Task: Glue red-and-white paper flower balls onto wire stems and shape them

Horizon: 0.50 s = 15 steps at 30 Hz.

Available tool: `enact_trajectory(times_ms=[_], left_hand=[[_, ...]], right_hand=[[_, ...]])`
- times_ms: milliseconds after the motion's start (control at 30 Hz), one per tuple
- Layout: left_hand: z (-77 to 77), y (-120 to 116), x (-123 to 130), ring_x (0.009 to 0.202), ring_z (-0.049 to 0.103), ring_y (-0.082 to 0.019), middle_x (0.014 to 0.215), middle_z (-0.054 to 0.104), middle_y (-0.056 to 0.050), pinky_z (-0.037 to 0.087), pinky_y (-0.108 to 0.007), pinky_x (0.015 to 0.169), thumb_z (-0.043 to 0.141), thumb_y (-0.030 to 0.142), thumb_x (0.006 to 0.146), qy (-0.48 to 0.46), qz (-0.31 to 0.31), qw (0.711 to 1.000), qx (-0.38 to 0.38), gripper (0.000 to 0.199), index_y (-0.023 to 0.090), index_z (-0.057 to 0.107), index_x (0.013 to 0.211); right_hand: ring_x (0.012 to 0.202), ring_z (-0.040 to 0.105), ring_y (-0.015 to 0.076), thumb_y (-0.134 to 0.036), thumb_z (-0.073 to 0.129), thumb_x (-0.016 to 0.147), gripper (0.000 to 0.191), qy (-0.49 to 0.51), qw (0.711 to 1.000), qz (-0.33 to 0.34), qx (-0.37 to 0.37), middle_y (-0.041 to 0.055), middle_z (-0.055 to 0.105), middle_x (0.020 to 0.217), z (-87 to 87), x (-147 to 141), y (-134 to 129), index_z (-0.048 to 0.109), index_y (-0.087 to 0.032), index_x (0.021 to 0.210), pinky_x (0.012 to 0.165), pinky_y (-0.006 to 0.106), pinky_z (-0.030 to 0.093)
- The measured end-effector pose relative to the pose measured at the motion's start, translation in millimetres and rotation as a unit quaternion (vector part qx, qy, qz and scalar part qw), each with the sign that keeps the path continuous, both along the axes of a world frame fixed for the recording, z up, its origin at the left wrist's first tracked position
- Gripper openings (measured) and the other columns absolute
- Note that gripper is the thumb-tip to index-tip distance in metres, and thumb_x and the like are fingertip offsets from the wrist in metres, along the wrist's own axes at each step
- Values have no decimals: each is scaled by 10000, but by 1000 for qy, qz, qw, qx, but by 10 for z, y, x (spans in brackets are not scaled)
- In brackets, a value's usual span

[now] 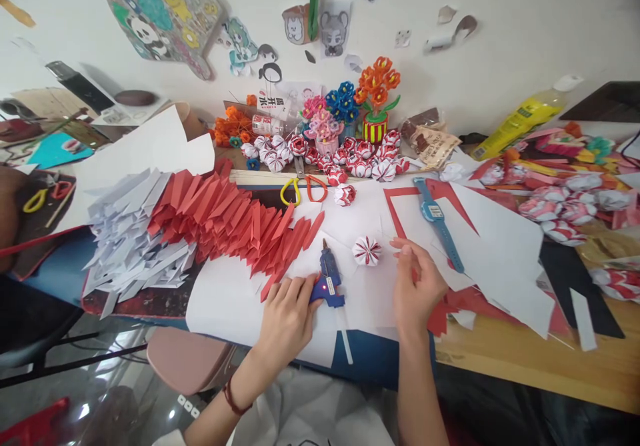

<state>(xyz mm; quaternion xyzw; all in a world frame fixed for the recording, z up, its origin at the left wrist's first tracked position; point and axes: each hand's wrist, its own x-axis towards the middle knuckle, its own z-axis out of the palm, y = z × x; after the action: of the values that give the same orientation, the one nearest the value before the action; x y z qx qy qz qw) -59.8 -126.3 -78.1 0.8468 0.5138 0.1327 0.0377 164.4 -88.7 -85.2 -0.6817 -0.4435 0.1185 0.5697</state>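
Observation:
My left hand (290,313) is closed around the handle of a blue hot glue gun (329,276). The gun lies over white paper (370,306), nozzle pointing away from me, and a white glue stick (346,345) sticks out of its rear. A small red light glows on its side. To its right sits a round red-and-white folded paper flower (367,251). My right hand (419,279) hovers just right of that flower, not touching it, fingers loosely bent and apart with nothing visible in them.
Red folded paper strips (225,219) and white ones (135,233) are heaped at left. Scissors (303,189), finished paper flowers (357,159) and flower pots (375,126) line the back. A blue watch (436,219) lies on paper at right, near a yellow bottle (525,119).

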Motion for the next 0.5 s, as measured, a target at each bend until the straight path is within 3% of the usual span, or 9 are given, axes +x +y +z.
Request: enact_trajectory(times_ms=[233, 500], left_hand=[[17, 52, 92, 895, 556, -256, 1047, 654, -97, 379, -390, 800, 511, 311, 1014, -7, 21, 1000, 6, 393, 116, 543, 1353], [8, 42, 258, 875, 576, -245, 1011, 666, -84, 375, -384, 769, 531, 341, 1009, -25, 23, 999, 29, 386, 107, 559, 1315]], right_hand=[[899, 714, 199, -266, 532, 989, 230, -66, 996, 59, 17, 85, 776, 977, 133, -29, -45, 744, -178, 998, 794, 308, 548], [931, 727, 220, -255, 519, 995, 243, -91, 995, 16, 34, 104, 777, 979, 83, -67, -19, 744, -164, 1011, 867, 346, 554]])
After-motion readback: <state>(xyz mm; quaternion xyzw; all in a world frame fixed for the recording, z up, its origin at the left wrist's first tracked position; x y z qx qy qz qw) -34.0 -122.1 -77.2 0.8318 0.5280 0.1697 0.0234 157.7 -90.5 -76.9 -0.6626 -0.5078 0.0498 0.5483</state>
